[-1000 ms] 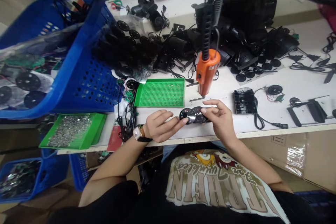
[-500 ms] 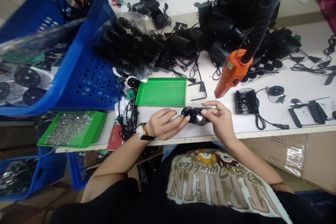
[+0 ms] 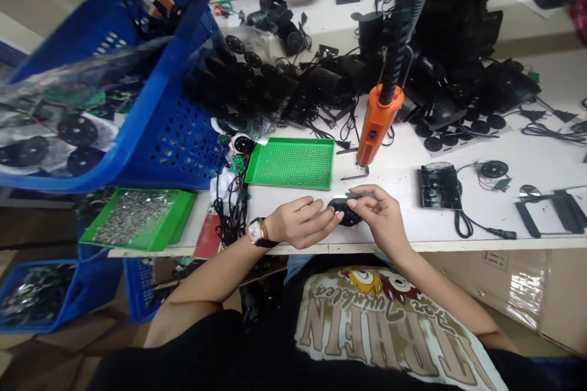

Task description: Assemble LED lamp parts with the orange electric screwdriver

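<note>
Two hands | your left hand (image 3: 300, 224): fingertips pressing | your right hand (image 3: 380, 218): fingers pinching | black oval disc (image 3: 345, 214): between them, long axis left-right

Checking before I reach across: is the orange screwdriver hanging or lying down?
Hanging, slightly tilted: the orange screwdriver dangles from its black cable over the bench.
</note>
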`<action>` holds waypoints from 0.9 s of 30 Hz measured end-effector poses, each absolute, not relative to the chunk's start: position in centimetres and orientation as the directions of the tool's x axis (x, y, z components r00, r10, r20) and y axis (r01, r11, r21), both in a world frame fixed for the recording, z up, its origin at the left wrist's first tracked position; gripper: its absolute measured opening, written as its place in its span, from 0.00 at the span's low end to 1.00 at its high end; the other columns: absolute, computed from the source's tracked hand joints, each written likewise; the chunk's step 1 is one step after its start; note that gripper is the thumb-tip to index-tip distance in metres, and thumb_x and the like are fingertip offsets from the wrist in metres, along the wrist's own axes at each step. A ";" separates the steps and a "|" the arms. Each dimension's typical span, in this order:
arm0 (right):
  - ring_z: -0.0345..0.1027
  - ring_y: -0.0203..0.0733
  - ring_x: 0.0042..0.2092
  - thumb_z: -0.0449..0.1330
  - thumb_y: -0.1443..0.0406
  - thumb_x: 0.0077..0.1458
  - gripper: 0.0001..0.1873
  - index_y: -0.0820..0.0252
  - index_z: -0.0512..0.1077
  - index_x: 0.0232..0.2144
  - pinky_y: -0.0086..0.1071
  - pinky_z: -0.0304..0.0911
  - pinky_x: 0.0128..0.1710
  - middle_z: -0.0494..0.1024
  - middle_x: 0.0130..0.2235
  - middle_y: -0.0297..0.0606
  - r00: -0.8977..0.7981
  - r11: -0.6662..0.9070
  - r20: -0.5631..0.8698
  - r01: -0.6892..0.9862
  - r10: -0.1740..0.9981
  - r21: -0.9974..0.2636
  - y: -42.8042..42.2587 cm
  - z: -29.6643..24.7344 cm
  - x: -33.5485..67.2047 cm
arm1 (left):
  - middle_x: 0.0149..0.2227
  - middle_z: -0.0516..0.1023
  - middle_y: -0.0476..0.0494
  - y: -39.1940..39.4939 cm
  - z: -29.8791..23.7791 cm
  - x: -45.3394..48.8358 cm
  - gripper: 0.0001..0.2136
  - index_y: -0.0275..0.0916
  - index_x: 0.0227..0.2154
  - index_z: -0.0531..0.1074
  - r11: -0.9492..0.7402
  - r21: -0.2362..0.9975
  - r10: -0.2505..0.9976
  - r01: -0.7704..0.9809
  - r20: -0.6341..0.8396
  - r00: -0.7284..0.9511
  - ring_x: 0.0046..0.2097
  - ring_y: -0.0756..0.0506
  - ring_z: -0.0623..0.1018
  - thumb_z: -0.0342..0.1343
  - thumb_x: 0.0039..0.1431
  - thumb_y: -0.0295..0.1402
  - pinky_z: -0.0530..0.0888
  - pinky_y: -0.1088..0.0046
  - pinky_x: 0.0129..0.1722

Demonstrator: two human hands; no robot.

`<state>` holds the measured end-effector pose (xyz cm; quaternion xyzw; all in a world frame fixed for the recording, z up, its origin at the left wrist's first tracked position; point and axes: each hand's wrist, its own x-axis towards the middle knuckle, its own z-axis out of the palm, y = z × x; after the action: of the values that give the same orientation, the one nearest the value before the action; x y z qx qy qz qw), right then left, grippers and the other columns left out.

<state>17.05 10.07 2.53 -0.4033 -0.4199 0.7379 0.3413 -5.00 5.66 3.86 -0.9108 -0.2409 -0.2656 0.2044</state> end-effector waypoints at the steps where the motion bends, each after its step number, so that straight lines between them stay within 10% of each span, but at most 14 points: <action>1: 0.71 0.35 0.24 0.73 0.52 0.49 0.22 0.57 0.74 0.40 0.30 0.72 0.24 0.78 0.23 0.27 -0.451 -0.409 -0.302 -0.159 0.840 -0.899 10.0 2.4 17.0 | 0.40 0.82 0.45 5.5 3.7 -4.9 0.11 0.38 0.49 0.77 -0.798 -0.264 0.319 0.542 0.577 0.752 0.40 0.47 0.79 0.57 0.64 0.25 0.76 0.69 0.33; 11: 0.76 0.34 0.32 0.67 0.52 0.58 0.21 0.55 0.72 0.49 0.34 0.75 0.34 0.83 0.45 0.40 -0.535 -0.280 -0.213 -0.045 0.817 -0.959 9.5 -0.4 18.0 | 0.35 0.83 0.44 6.9 1.0 -11.8 0.07 0.41 0.45 0.76 -0.554 -0.086 0.665 0.828 0.552 0.503 0.36 0.47 0.79 0.57 0.67 0.29 0.70 0.69 0.32; 18: 0.77 0.39 0.36 0.61 0.56 0.64 0.15 0.56 0.75 0.48 0.35 0.72 0.36 0.85 0.46 0.43 -0.497 -0.021 -0.111 0.184 0.861 -0.983 8.1 -1.2 21.1 | 0.33 0.77 0.36 12.5 -1.5 -17.7 0.12 0.38 0.32 0.76 -0.168 -0.048 0.961 0.985 0.214 0.175 0.35 0.40 0.73 0.50 0.68 0.35 0.62 0.64 0.32; 27: 0.71 0.53 0.57 0.62 0.59 0.62 0.21 0.56 0.70 0.56 0.52 0.67 0.58 0.79 0.54 0.48 0.000 0.310 0.406 0.646 0.914 -0.698 9.7 -3.7 28.9 | 0.45 0.76 0.33 14.2 -3.1 -18.1 0.18 0.34 0.51 0.75 -0.075 -0.139 0.997 0.987 -0.019 0.073 0.42 0.37 0.76 0.45 0.69 0.35 0.68 0.64 0.37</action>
<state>28.87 9.69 -3.72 -0.5657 -0.6891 0.1582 0.4243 -18.05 14.21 -3.07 -0.7311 -0.6787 0.0545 0.0445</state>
